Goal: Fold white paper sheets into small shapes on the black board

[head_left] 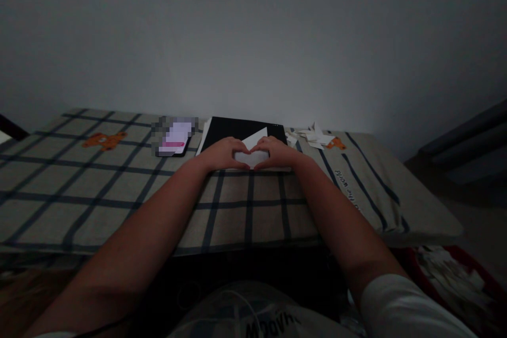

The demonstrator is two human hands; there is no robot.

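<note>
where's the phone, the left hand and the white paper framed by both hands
phone (177, 134): head view, middle of its lit screen
left hand (223, 154): head view, back of the hand
white paper (252, 159): head view, its lower part

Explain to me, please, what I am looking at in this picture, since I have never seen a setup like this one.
There is no machine here: you see a person's own bare arms, reaching forward. The single picture comes from a camera worn on the head, looking forward and down. The left hand and the right hand curve toward each other, roughly outlining a heart. White paper shows between and beyond them, over a flat black item; whether either hand grips the paper, I cannot tell. All this lies on a checked cloth. Left of the hands is a lit phone, partly pixelated; to their right are white paper pieces.
</note>
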